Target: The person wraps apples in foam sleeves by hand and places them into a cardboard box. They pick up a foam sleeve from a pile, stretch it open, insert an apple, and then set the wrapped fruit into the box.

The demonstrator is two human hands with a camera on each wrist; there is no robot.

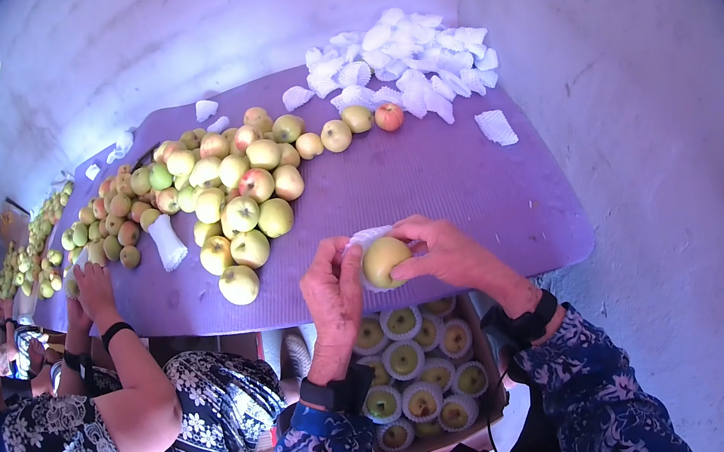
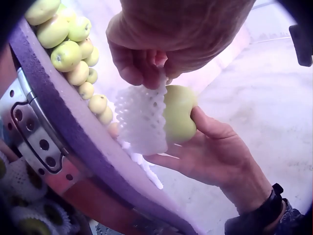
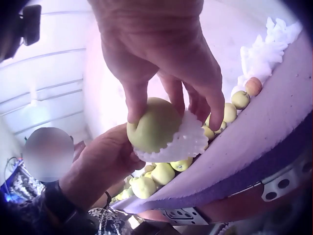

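A yellow-green apple [image 1: 386, 263] is partly inside a white foam net sleeve [image 2: 142, 120] above the table's front edge. My left hand [image 1: 333, 293] pinches the sleeve's rim between thumb and fingers. From the other side my right hand [image 1: 450, 255] holds the apple, thumb on its bare end and fingers along the sleeve. In the left wrist view the sleeve covers about half of the apple. The right wrist view shows the apple's bare stem end under the right thumb [image 3: 137, 103].
A heap of loose apples [image 1: 232, 180] covers the purple padded table [image 1: 432, 186] at left and centre. White foam sleeves [image 1: 396, 55] are piled at the back right. Below the edge stands a carton [image 1: 495, 394] of sleeved apples. Another person [image 1: 124, 396] works at the left.
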